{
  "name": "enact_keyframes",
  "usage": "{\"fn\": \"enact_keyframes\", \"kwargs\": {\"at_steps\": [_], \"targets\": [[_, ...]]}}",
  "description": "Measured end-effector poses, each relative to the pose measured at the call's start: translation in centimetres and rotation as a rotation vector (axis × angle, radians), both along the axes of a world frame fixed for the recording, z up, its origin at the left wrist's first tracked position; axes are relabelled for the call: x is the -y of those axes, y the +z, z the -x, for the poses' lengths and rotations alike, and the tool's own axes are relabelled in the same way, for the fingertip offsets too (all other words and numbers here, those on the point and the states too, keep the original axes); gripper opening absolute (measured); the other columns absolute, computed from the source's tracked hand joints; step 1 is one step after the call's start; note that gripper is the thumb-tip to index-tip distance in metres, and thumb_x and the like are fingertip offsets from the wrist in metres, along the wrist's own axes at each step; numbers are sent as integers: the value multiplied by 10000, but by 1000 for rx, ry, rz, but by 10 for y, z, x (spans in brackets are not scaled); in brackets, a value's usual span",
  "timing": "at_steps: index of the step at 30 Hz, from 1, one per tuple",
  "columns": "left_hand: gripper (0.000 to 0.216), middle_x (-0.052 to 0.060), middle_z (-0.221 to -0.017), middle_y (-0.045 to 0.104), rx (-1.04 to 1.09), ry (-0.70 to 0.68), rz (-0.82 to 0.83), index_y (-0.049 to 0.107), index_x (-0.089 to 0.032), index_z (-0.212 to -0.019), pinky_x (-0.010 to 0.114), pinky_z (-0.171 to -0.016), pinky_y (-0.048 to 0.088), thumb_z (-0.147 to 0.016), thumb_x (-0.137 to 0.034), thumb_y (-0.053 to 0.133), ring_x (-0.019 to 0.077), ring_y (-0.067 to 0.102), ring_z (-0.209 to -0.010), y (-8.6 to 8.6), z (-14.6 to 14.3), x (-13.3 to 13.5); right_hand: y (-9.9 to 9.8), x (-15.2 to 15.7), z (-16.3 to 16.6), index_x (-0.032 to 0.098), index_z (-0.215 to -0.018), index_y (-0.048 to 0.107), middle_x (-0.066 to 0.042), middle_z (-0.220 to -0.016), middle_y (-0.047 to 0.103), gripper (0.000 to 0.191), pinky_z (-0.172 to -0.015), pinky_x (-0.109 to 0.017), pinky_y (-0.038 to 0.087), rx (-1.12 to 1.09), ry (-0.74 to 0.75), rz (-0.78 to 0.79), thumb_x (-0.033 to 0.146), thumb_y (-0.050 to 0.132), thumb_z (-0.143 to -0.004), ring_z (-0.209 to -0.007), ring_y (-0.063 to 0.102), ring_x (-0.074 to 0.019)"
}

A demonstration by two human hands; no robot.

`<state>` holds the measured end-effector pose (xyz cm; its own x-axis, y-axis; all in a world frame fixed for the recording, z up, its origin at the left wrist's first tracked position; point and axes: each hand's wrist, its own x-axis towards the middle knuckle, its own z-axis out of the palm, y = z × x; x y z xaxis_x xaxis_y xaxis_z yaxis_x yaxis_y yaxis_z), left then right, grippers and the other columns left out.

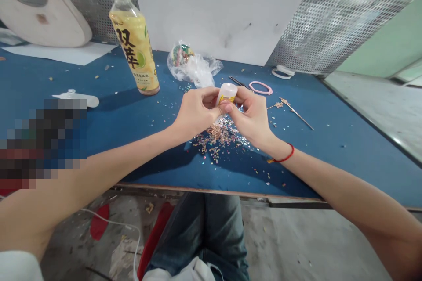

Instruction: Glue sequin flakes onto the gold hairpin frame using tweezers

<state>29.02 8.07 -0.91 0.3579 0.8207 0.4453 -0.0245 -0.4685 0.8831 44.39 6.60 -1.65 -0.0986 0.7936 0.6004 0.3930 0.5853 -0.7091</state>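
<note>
A small white plastic bottle with a yellow label [227,94] is held upright between my left hand [196,112] and my right hand [249,116]. Both hands grip it at the fingertips, and my right fingers cover its lower part. Directly below my hands lies a heap of gold and pink sequins and flakes [219,138], with loose bits scattered across the blue table top [158,158]. A thin red cord circles my right wrist [283,156].
A yellow-labelled drink bottle [134,37] stands at the back left. Behind my hands are a clear plastic bag with colourful contents [193,65], a pink band [260,88], a metal hairpin [292,112] and a dark thin tool [238,81]. A pixelated patch [42,140] covers the left side.
</note>
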Motion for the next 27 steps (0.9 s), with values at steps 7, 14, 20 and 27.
{"fn": "enact_keyframes", "kwargs": {"at_steps": [7,14,20,27], "targets": [[350,97,-908,757,15,35,-10,728,-119,-927,382,-871,576,-691,-368,798,223,708,-877,2,-1,0,0,1,4,204,-912,638,-13,-838,656,159,-734,-316,479,-134,80,27,327,669,-816,-776,594,-146],[356,94,-918,761,12,25,6,724,-126,-934,379,-872,581,-696,-379,801,217,710,-877,0,0,-3,-2,-1,4,205,-894,627,6,-797,656,173,-671,-310,429,-113,79,33,355,678,-823,-711,544,-128],[411,122,-971,752,24,3,3,715,-104,-965,368,-885,574,-710,-416,800,219,704,-908,0,0,-3,-2,-2,2,206,-941,650,-4,-796,652,294,-701,-323,454,-131,96,61,466,706,-813,-736,564,-146],[445,105,-972,753,17,-18,-14,707,-111,-979,362,-903,562,-698,-437,816,212,699,-916,0,1,-4,-6,-5,-1,204,-1017,666,-26,-860,652,337,-766,-354,495,-97,69,28,470,697,-813,-784,588,-165]]}}
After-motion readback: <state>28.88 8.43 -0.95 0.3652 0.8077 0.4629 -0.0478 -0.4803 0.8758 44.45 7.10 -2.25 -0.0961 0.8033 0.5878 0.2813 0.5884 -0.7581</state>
